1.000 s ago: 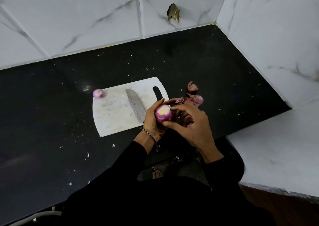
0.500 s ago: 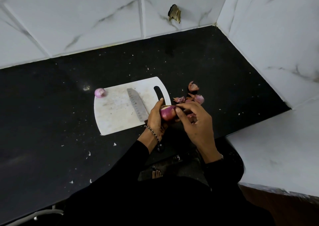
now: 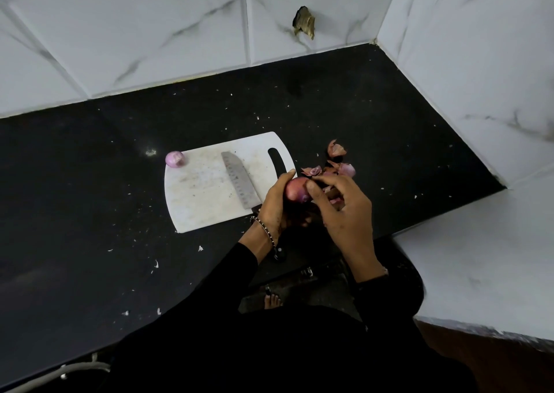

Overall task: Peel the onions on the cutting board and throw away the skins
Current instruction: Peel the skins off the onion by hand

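Onion between both hands, just off the right edge of the cutting board, above the dark counter. Sits cupped in the left hand, fingers curled under it, thumb up along its left flank. Meets the right hand from the other side — thumb tip pressed on the red skin, forefinger hooked over the top, other fingers loosely bent. Just beyond, a scatter of skins on the counter, right of the board. At the board's far left corner, second onion, well apart from both hands. Knife flat on the board, blade ending by the left hand — handle mostly hidden beneath the wrist.
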A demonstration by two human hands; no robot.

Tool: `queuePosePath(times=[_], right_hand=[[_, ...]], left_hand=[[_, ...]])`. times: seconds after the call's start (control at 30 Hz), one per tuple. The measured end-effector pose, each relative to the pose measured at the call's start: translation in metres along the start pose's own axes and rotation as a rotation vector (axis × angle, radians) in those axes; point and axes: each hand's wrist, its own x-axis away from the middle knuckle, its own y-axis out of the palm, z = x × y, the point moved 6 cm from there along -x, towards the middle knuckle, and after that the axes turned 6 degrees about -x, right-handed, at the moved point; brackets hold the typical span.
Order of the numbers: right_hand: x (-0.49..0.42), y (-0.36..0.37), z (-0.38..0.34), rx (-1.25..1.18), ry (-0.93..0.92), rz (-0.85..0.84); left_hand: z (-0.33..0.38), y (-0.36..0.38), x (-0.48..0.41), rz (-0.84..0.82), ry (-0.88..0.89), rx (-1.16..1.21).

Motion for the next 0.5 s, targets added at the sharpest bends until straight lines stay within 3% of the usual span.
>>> queuePosePath(times=[0.5], right_hand=[[-0.003, 0.001, 0.010, -0.006, -0.018, -0.116]], left_hand=[[0.001, 0.014, 0.003, -0.073, -0.026, 0.047]])
